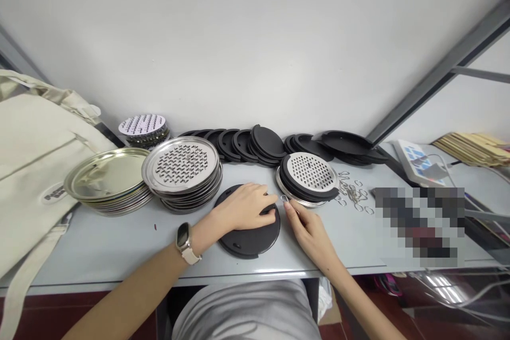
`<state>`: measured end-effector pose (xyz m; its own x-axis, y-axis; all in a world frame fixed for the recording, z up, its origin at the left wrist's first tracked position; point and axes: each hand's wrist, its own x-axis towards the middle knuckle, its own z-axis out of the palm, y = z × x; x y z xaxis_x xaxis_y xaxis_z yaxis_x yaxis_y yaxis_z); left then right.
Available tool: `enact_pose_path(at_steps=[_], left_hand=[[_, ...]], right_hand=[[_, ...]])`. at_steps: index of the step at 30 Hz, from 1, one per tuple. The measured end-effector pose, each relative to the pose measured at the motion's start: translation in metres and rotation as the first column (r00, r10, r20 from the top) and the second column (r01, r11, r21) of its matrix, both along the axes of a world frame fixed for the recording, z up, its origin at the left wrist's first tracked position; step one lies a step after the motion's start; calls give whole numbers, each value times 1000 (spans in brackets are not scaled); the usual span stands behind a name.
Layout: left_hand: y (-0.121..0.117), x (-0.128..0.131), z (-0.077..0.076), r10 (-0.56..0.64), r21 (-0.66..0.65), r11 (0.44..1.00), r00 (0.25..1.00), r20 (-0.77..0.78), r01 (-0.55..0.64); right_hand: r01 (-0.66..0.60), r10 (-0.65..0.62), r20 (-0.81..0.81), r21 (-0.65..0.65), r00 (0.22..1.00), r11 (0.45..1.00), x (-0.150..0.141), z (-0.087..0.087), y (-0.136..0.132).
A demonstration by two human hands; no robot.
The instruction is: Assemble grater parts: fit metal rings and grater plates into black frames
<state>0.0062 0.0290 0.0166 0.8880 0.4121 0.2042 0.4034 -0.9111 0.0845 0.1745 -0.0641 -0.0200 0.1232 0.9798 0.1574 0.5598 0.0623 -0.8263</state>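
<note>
My left hand [243, 207] lies palm down on a black round disc [249, 240], holding it flat on the grey table [131, 244], with a smartwatch [184, 237] on that wrist. My right hand [308, 228] sits just beside the disc. Its thumb and forefinger pinch a small wire ring [284, 198] close to the fingers of my left hand. A loose pile of similar wire rings [353, 194] lies to the right. Just beyond my hands stands a stack of black discs topped by a perforated steel plate [311, 171].
Left of my hands are a stack of perforated steel plates [181, 164] and plain metal dishes [105, 173]. Black discs [247, 143] line the wall. A cream fabric bag [40, 159] lies far left; a pixelated patch [418, 226] covers the right.
</note>
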Motion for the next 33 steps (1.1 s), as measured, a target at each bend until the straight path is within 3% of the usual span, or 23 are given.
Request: enact_pose_path(at_steps=[7, 13, 24, 33], left_hand=[[1, -6, 5, -7, -59, 998, 999, -49, 5], [3, -7, 4, -49, -71, 996, 998, -34, 46], [2, -4, 0, -64, -72, 995, 998, -20, 62], [2, -3, 2, -55, -60, 997, 998, -42, 52]], right_hand=[[-50, 53, 170, -25, 984, 998, -4, 0, 4], [-21, 41, 424, -53, 905, 998, -8, -1, 10], [-41, 59, 342, -59, 938, 997, -5, 3, 10], [3, 26, 440, -65, 898, 998, -6, 1, 9]])
